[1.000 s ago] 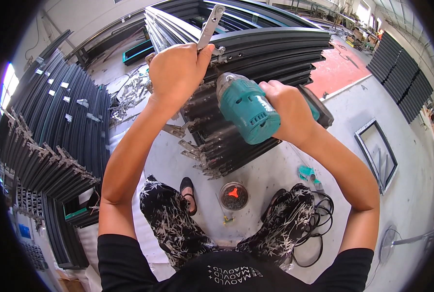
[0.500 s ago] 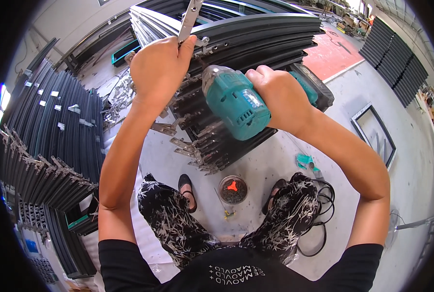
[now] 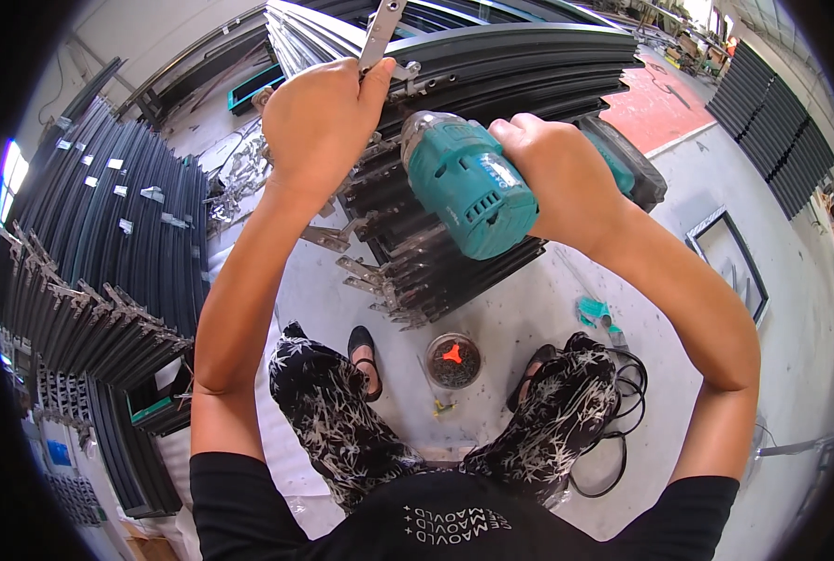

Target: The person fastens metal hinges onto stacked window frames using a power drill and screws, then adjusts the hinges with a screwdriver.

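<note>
My right hand (image 3: 567, 173) is wrapped round the grip of a teal cordless drill (image 3: 473, 192). The drill's nose points up and left, toward the end of the top frame in a stack of dark metal window frames (image 3: 529, 51). My left hand (image 3: 316, 126) grips a slotted silver metal hinge arm (image 3: 380, 35) at that frame's corner, its thumb pressed along the strip. Part of the hinge and the left fingers are hidden behind the hand. Whether the drill's tip touches a screw is too small to tell. Several similar hinge arms (image 3: 370, 280) stick out from the frames lower down.
Between my feet stands a round bowl (image 3: 479, 372) of small screws with an orange piece (image 3: 452, 352) on top. A black cable (image 3: 627, 402) coils beside my right leg. More dark frames (image 3: 127, 224) are stacked at left. A single frame (image 3: 735, 262) lies on the floor at right.
The whole view has shifted slightly, so the stack, drill and hands sit a little farther right and higher. Both hands keep their holds.
</note>
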The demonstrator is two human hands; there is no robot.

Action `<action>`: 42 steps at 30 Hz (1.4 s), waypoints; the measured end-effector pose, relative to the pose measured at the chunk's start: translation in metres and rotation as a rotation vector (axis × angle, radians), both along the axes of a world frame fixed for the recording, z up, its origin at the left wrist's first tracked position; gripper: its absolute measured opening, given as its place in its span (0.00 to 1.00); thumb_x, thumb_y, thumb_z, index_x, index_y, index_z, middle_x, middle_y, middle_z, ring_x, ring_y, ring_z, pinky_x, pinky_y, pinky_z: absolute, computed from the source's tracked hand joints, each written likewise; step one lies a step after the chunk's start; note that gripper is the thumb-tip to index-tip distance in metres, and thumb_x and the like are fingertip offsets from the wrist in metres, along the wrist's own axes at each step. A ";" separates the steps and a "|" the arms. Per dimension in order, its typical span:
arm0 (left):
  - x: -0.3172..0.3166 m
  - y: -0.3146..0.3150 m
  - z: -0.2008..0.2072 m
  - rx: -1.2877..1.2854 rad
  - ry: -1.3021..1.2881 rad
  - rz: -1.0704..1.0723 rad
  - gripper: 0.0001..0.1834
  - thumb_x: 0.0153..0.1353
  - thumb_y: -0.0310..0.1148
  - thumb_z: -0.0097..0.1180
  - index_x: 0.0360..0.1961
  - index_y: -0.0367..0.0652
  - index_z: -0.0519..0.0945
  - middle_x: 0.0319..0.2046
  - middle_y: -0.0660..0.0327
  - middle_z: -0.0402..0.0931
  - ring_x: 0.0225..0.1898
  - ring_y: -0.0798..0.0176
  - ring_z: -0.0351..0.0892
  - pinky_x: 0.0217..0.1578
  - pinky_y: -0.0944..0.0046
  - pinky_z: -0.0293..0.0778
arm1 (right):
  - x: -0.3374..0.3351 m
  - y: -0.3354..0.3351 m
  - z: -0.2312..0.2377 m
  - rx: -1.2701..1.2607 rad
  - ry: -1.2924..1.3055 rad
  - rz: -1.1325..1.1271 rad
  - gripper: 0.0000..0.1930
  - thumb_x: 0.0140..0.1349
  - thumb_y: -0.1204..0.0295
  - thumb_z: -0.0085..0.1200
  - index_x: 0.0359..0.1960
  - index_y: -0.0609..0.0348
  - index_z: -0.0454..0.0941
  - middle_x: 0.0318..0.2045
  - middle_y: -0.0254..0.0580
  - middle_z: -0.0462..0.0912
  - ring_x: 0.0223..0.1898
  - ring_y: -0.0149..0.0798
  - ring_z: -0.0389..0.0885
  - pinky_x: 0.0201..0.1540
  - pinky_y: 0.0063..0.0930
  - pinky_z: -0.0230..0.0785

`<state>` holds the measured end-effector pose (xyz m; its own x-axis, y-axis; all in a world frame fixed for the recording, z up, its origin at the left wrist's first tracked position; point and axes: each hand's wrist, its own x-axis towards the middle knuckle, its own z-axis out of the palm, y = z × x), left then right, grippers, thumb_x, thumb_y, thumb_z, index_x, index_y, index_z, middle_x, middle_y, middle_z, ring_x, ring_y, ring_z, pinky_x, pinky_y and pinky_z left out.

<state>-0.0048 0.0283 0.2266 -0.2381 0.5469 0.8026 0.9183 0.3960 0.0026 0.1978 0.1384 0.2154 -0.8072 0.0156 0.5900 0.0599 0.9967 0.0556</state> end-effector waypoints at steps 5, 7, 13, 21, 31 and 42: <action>0.000 0.001 0.000 0.044 0.097 0.022 0.26 0.63 0.51 0.48 0.18 0.40 0.80 0.16 0.57 0.76 0.19 0.54 0.77 0.21 0.58 0.70 | -0.003 0.000 -0.003 0.054 -0.014 -0.058 0.18 0.43 0.60 0.60 0.23 0.63 0.70 0.20 0.51 0.74 0.25 0.49 0.77 0.28 0.36 0.72; -0.001 0.001 0.001 0.043 0.105 0.018 0.27 0.63 0.51 0.48 0.18 0.40 0.80 0.17 0.57 0.76 0.20 0.54 0.77 0.22 0.58 0.70 | -0.005 0.003 0.003 0.074 -0.008 -0.034 0.18 0.42 0.60 0.60 0.23 0.63 0.70 0.20 0.51 0.74 0.24 0.49 0.77 0.28 0.36 0.72; 0.004 0.000 0.004 0.010 0.066 0.043 0.27 0.63 0.52 0.47 0.20 0.40 0.81 0.17 0.57 0.77 0.21 0.54 0.78 0.23 0.58 0.71 | -0.002 -0.001 -0.010 -0.091 -0.007 -0.039 0.19 0.43 0.63 0.61 0.30 0.64 0.70 0.23 0.54 0.71 0.27 0.58 0.74 0.29 0.44 0.67; 0.014 -0.016 -0.010 0.267 -0.148 -0.149 0.25 0.67 0.47 0.44 0.24 0.36 0.78 0.21 0.57 0.77 0.18 0.55 0.75 0.24 0.56 0.70 | 0.000 -0.001 -0.065 -0.716 0.257 0.187 0.07 0.50 0.77 0.59 0.31 0.63 0.76 0.22 0.41 0.78 0.21 0.34 0.76 0.26 0.28 0.68; 0.039 -0.133 -0.373 0.855 -2.869 0.045 0.08 0.59 0.17 0.43 0.38 0.32 0.74 0.32 0.53 0.73 0.35 0.56 0.75 0.39 0.62 0.77 | 0.065 -0.047 -0.169 -2.044 0.184 0.292 0.11 0.54 0.77 0.55 0.40 0.65 0.74 0.27 0.39 0.76 0.23 0.30 0.72 0.27 0.23 0.63; 0.063 -0.056 -0.185 0.588 -2.384 -0.963 0.17 0.69 0.29 0.45 0.56 0.35 0.67 0.48 0.56 0.75 0.43 0.68 0.79 0.40 0.76 0.79 | 0.107 -0.036 -0.187 -0.933 0.100 0.185 0.14 0.50 0.73 0.63 0.41 0.54 0.81 0.37 0.40 0.82 0.38 0.45 0.80 0.40 0.36 0.72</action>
